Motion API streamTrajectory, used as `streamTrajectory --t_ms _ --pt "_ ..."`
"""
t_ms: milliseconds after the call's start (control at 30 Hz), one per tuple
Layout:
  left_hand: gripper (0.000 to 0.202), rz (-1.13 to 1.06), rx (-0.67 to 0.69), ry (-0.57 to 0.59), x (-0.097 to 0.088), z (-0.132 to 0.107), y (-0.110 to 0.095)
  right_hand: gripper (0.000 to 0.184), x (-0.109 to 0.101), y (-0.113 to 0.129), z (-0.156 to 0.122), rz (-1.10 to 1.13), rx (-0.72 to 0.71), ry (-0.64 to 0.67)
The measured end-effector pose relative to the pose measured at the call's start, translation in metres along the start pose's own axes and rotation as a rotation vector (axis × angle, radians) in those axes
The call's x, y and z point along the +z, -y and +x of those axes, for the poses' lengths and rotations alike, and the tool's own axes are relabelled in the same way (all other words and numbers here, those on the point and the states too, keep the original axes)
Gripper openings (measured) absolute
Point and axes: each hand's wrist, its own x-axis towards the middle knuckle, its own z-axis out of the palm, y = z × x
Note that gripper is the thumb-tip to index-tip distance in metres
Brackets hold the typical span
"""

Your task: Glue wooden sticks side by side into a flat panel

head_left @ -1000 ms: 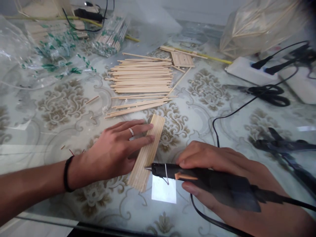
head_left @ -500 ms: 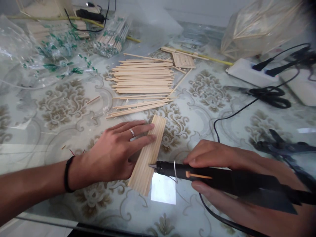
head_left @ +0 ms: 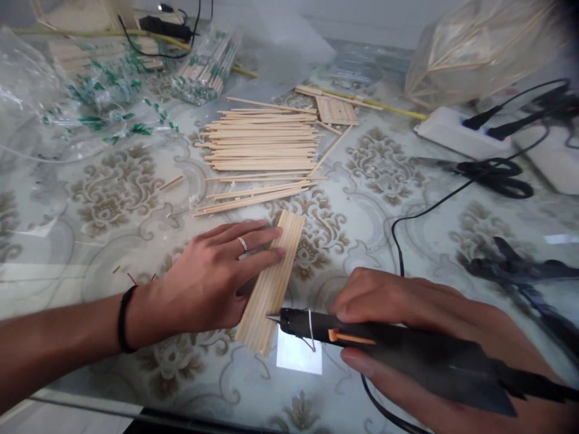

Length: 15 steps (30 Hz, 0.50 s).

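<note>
A narrow panel of pale wooden sticks (head_left: pixel 266 295), laid side by side, lies at a slant on the table. My left hand (head_left: pixel 212 277) holds it, two fingertips pressing on its upper face and the thumb at its left edge, partly hidden. From the right, my right hand (head_left: pixel 407 304) is wrapped around a black hot glue gun (head_left: pixel 362 337) with an orange trigger and a thin wire stand. Its metal nozzle points left over the lower part of the panel; whether it touches the wood I cannot tell.
Loose wooden sticks (head_left: pixel 262 141) lie in a pile beyond the panel, near a small stick square (head_left: pixel 337 111). Bagged sticks (head_left: pixel 205 66) are at back left. Scissors (head_left: pixel 488 175), pliers (head_left: pixel 520 271) and a power strip (head_left: pixel 461 132) sit right, with a black cable between.
My right hand and the glue gun have moved slightly left and toward me, so the nozzle is lower along the panel. My left hand and the panel look almost still.
</note>
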Motion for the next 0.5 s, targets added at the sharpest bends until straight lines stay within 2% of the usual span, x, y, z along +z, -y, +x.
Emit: streamTrajectory --t_ms 500 --pt "0.044 -0.004 0.008 -0.008 -0.0009 0.0004 -0.001 0.015 0.0051 0.0033 -0.0061 0.021 0.027 0.053"
